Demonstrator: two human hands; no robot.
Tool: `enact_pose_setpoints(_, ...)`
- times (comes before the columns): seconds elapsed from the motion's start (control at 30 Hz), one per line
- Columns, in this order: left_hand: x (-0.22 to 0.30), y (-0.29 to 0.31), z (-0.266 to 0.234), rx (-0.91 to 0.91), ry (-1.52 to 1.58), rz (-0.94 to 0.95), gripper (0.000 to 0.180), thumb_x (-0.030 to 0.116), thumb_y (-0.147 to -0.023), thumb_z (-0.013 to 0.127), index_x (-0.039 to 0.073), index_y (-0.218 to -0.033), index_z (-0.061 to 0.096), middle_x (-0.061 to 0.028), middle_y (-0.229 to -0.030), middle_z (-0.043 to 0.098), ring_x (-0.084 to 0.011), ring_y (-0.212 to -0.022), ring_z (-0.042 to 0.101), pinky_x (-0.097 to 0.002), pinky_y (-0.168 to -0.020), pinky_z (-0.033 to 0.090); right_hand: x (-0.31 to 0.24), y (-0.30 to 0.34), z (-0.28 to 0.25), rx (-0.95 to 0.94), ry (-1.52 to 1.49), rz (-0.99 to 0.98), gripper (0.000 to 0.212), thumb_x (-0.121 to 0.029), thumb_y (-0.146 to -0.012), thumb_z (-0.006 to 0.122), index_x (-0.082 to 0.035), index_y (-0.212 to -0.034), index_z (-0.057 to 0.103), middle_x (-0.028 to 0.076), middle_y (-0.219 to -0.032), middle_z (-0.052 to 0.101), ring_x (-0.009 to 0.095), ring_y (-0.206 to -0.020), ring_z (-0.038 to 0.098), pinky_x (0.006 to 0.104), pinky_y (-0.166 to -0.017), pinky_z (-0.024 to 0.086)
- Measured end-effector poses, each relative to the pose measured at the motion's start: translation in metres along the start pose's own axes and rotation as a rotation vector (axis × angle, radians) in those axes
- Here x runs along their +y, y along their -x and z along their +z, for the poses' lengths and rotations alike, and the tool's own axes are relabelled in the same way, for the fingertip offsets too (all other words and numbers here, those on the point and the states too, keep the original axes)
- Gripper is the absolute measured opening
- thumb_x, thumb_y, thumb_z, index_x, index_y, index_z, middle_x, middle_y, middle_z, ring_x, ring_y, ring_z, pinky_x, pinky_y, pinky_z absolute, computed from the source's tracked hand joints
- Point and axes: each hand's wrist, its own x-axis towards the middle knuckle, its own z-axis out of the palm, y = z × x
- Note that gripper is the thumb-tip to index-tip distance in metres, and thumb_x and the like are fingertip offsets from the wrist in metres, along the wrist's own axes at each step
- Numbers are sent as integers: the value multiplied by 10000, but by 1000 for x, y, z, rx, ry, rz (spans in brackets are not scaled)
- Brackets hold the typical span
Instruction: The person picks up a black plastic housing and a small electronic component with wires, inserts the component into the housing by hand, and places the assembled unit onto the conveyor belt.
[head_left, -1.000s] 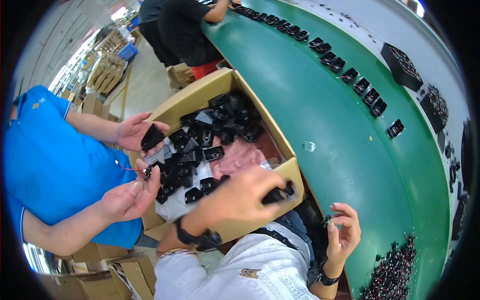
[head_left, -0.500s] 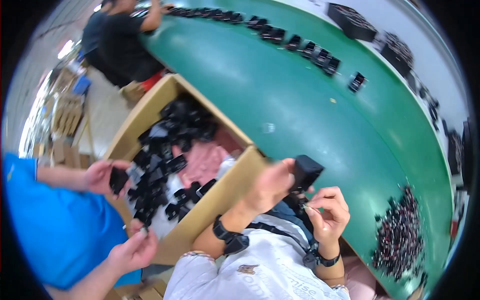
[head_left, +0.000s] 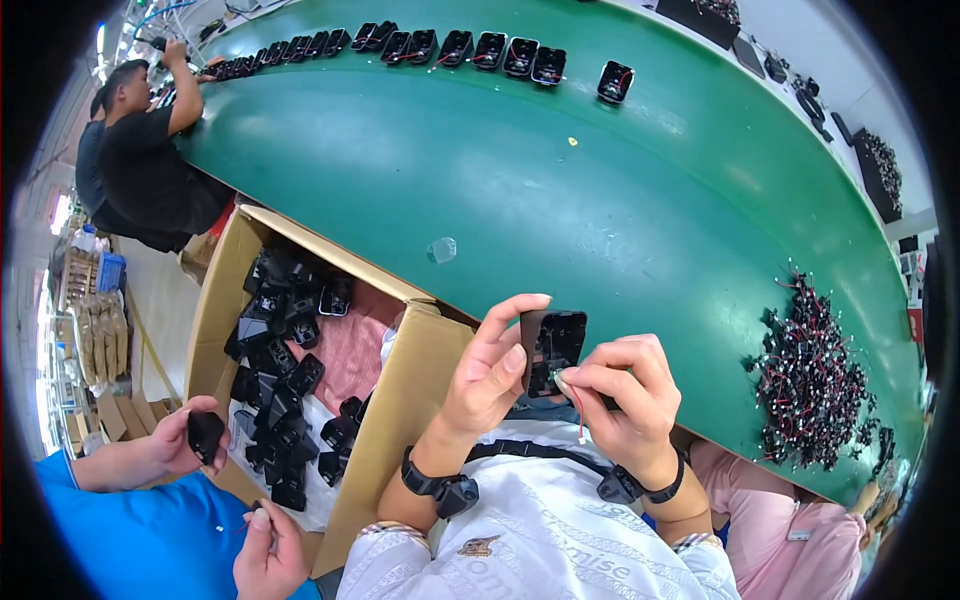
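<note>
My left hand [head_left: 490,375] grips a black plastic housing [head_left: 562,338] by its side, thumb and fingers around it, its hollow inside turned toward my right hand. In a pinch at the housing's lower edge, my right hand [head_left: 632,395] holds a small wire lead [head_left: 580,408], whose thin red wire hangs down to a white plug. Its upper end is partly hidden by my fingertips and the housing. Left of me, an open cardboard box [head_left: 418,345] contains many similar black housings [head_left: 285,400] over pink and white sheeting.
A heap of wire leads [head_left: 815,380] lies at the right on the green table [head_left: 400,170]. Black housings with red wires [head_left: 520,57] line the far side. A co-worker in blue [head_left: 130,530] holds a black housing [head_left: 206,436] beside the box. Another person [head_left: 150,150] works far left.
My left hand has turned the housing so its hollow side shows, and my right hand has come against it with the wire lead. The view has shifted.
</note>
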Motion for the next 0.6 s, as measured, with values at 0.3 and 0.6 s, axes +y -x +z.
enact_pose_setpoints(0.3, 2, -2, -1, 11, -207, 76, 618, 333, -1024, 646, 23, -1497, 397, -124, -1313, 594, -159, -1166, 586, -317, -1013, 453, -8, 0, 1, -36, 29, 132, 259, 12, -679, 860, -102, -892, 768, 27, -865, 574, 199, -756, 544, 309, -624, 438)
enact_pose_setpoints(0.6, 7, -5, 3, 35, -367, 22, 658, 384, -990, 686, -23, -1448, 446, -125, -1251, 621, -174, -1147, 598, -308, -988, 465, -3, -4, -3, -109, 135, -11, 286, 16, -619, 832, -87, -875, 754, 45, -868, 559, 214, -741, 532, 337, -620, 435)
